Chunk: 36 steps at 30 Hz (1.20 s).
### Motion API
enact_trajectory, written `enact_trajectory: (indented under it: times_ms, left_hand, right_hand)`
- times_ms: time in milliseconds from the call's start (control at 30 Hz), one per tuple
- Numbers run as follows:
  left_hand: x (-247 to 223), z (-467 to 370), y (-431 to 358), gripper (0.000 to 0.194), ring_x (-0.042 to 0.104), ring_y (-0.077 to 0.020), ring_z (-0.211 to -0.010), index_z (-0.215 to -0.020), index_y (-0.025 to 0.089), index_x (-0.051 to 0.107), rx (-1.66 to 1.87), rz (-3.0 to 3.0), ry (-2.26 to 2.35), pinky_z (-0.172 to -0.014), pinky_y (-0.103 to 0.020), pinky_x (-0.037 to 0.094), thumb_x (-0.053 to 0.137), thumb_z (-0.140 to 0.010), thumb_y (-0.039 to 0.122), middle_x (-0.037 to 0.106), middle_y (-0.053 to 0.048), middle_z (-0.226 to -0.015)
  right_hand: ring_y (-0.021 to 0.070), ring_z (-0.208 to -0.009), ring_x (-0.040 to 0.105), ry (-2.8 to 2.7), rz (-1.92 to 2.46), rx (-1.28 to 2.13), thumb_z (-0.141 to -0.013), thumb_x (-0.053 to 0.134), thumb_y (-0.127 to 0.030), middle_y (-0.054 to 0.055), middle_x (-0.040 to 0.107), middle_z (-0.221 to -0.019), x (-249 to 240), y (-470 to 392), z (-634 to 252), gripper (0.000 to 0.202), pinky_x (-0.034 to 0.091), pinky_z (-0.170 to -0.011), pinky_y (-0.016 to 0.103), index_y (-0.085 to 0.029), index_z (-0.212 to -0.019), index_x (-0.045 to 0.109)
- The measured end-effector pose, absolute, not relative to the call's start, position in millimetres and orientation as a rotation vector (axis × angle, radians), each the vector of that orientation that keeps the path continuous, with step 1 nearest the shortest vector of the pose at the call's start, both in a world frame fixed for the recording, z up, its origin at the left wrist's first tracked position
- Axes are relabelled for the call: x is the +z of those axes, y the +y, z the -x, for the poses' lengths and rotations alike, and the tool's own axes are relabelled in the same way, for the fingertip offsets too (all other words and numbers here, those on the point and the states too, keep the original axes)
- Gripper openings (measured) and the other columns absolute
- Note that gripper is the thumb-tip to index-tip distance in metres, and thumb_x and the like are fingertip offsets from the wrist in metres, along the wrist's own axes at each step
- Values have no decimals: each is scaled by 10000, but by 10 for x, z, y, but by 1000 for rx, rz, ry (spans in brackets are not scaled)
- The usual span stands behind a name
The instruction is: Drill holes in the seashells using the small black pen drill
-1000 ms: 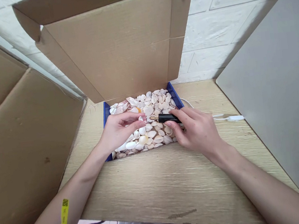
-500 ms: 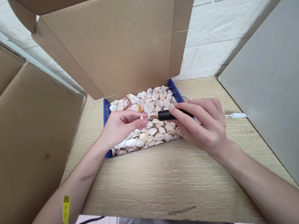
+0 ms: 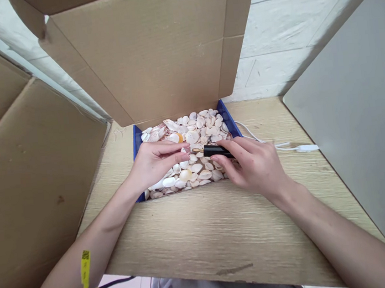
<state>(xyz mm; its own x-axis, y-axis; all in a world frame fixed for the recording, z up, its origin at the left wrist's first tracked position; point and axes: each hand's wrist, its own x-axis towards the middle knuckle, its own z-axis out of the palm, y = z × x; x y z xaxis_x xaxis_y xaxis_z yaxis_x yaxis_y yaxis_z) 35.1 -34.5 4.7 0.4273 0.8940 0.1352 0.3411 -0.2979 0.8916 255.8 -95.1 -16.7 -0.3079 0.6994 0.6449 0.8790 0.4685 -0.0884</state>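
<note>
My left hand (image 3: 156,164) hovers above the shells, thumb and index finger pinched on a small white shell (image 3: 183,150) that is mostly hidden by the fingertips. My right hand (image 3: 254,162) is wrapped round a black mini drill (image 3: 214,150) with a brass-coloured chuck, lying level and pointing left. The drill's thin tip reaches the left fingertips; whether it touches the shell is too small to tell. Below both hands, many seashells (image 3: 205,174) in white, cream and brown fill a blue-sided cardboard box (image 3: 137,138).
The box's raised cardboard lid (image 3: 148,52) stands at the back against a white brick wall (image 3: 290,24). A white cable (image 3: 251,133) with a plug (image 3: 307,148) lies right on the wooden table (image 3: 195,235). Cardboard (image 3: 35,156) walls the left, a grey panel (image 3: 356,99) the right.
My right hand has shifted its grip on the drill, its fingers now more curled and lower, uncovering more of the white cable. My left hand stays almost still.
</note>
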Motion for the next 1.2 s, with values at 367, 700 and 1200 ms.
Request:
enact_trajectory:
  times_ms: [367,700,1200]
  left_hand:
    - [36,-313,-325,182,711,-221,-922,-877,262,776,577,-1688,1102,-822,-318,560,769,-717,348,766,-25,-959]
    - [50,-344,-348,205,721,-222,-895,-888,268,767,781,-1769,1056,-837,-346,577,789,-688,226,768,-30,-935]
    - [11,-335,-342,260,707,-168,-788,-917,280,758,932,-1983,902,-689,-263,558,777,-701,136,775,-29,-896]
  right_hand:
    - [171,-891,596,-2090,919,-748,-794,688,-164,50,707,-1005,-88,-926,-2673,309,426,-704,312,-197,-1088,600]
    - [158,-715,591,-2092,1061,-620,-812,690,-294,77,706,-877,-125,-922,-2606,339,455,-630,294,-103,-1077,599]
    - [123,-649,633,-2104,1249,-407,-895,578,-371,40,703,-811,-193,-982,-2477,305,400,-531,252,-97,-1017,632]
